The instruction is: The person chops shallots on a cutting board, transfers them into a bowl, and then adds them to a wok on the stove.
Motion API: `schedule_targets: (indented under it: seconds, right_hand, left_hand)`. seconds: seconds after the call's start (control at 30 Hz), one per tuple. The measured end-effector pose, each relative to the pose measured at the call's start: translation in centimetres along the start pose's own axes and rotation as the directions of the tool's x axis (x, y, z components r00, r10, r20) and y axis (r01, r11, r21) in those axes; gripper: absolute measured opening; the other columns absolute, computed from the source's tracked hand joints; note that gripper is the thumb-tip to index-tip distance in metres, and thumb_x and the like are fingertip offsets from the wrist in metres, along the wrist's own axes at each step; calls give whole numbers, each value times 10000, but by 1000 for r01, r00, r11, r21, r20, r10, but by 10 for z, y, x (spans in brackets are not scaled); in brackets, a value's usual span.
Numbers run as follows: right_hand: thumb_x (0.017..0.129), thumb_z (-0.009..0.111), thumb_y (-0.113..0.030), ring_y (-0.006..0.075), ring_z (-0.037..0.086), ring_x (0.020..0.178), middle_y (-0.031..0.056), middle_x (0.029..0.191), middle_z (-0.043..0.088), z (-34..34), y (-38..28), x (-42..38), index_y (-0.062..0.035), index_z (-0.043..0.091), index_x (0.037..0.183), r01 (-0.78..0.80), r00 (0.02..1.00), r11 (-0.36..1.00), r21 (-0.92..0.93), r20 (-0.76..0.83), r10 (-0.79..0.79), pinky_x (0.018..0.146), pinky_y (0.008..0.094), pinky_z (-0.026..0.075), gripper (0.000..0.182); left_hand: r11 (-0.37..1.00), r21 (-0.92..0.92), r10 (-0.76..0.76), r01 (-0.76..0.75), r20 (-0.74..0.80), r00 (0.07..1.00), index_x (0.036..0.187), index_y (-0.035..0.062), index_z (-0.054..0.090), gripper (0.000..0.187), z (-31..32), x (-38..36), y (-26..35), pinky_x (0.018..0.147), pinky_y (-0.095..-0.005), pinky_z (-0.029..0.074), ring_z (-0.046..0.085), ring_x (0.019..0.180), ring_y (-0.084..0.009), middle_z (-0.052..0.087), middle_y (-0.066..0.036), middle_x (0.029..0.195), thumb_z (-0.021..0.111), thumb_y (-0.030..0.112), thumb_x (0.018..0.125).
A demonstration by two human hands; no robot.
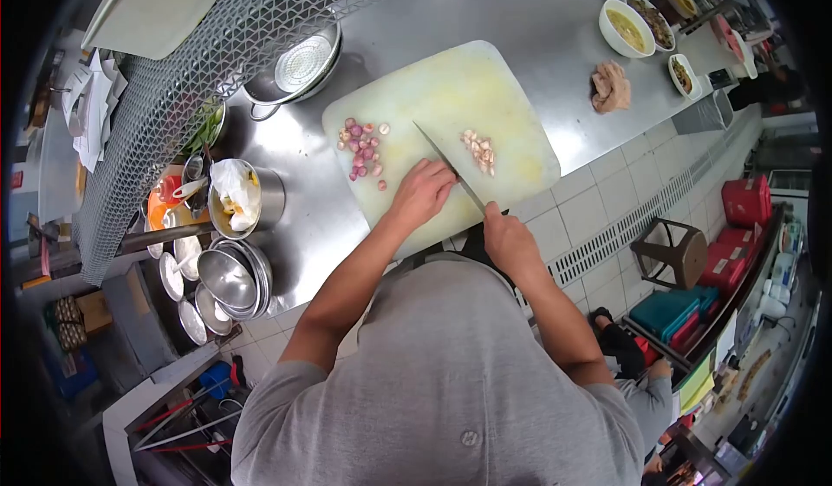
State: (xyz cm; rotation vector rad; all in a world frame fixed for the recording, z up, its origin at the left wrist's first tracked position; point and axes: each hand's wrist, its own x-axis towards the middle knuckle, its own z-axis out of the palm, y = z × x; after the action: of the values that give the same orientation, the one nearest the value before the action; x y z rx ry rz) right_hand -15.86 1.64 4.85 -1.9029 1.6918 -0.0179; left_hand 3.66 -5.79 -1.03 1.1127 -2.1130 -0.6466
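A large pale cutting board (442,78) lies at an angle on the steel counter. My right hand (511,243) is closed around the handle of a long kitchen knife (439,148), whose blade points up and to the left across the board. Close beside the blade, my left hand (423,193) rests on the board with its fingers bent together; anything under the fingertips is hidden. Several purple shallots (359,146) are grouped at the board's left side. Right of the blade sits a small pile of paler, peeled or cut shallots (478,151).
Metal colanders (303,65) stand behind the board at left. Stacked steel bowls (234,278) and a pot (270,198) line the left edge. On the right are a crumpled brown cloth (611,87) and a white bowl of yellow food (626,28). Mesh shelving (173,113) overhangs the left.
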Motion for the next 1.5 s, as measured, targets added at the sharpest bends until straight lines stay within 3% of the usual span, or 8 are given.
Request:
schedule_targets:
  seconds: [0.1, 0.17, 0.5, 0.57, 0.67, 0.77, 1.4, 1.5]
  right_hand:
    - [892, 474, -21, 495, 658, 778, 311, 797, 645, -2, -7, -2, 10, 446, 1010, -43, 999, 999, -8, -10, 43, 703, 555, 535, 126]
    - [992, 455, -143, 514, 619, 713, 303, 739, 633, 24, 10, 3, -7, 444, 1005, -12, 998, 998, 68, -58, 16, 666, 586, 492, 137]
    - [993, 465, -153, 540, 616, 774, 335, 751, 624, -3, -12, -3, -8, 447, 1013, -73, 997, 997, 32, 10, 72, 692, 601, 490, 147]
    - [891, 468, -27, 505, 651, 844, 329, 848, 653, -3, -14, -2, 15, 442, 1034, -113, 991, 993, 46, 74, 109, 741, 583, 517, 151]
    - [884, 470, -22, 516, 644, 823, 331, 824, 647, -5, -11, -3, 15, 439, 1032, -67, 997, 995, 80, 44, 63, 736, 587, 512, 156]
    - [992, 476, -164, 547, 607, 758, 338, 744, 619, 7, -7, -4, -18, 445, 1011, -52, 998, 993, 104, -42, 57, 672, 618, 479, 150]
    - [976, 466, -130, 531, 626, 803, 339, 793, 634, -3, 0, 10, 11, 448, 999, -8, 1000, 994, 111, -11, 9, 701, 612, 494, 144]
    - [981, 462, -128, 527, 628, 799, 335, 779, 634, -5, -3, 6, 12, 444, 993, -50, 998, 992, 113, -27, 54, 687, 609, 493, 141]
  left_hand:
    - [1000, -9, 26, -26, -23, 999, 863, 46, 653, 100, 0, -3, -2, 737, -382, 482, 543, 816, -293, 615, -77, 898, 656, -15, 784]
    - [1000, -12, -7, 7, -7, 1000, 855, 43, 648, 95, 1, -3, -2, 733, -386, 481, 543, 808, -294, 613, -79, 882, 652, -18, 783]
    - [1000, -24, -11, 11, -6, 1000, 836, 40, 636, 79, 0, -6, -4, 739, -398, 480, 546, 815, -303, 600, -89, 854, 660, -8, 778]
    - [999, -39, -7, 7, 5, 1000, 833, 37, 633, 79, -1, -3, -4, 740, -401, 479, 545, 819, -305, 599, -92, 854, 657, -13, 777]
    - [999, -46, -18, 18, -4, 1000, 834, 34, 633, 78, 1, -3, -5, 739, -400, 479, 544, 819, -306, 599, -94, 855, 652, -19, 778]
    - [999, -55, -1, 1, -8, 1000, 832, 32, 633, 81, 2, -5, -7, 739, -396, 480, 544, 819, -306, 603, -94, 859, 651, -22, 775]
    - [1000, -9, 12, -13, -56, 998, 851, 37, 652, 74, 3, -3, -3, 757, -377, 486, 546, 827, -294, 609, -85, 891, 659, -2, 788]
    - [999, 37, 28, -28, 13, 1000, 877, 46, 666, 94, 4, -4, -6, 768, -374, 491, 553, 839, -291, 610, -81, 904, 662, 1, 794]
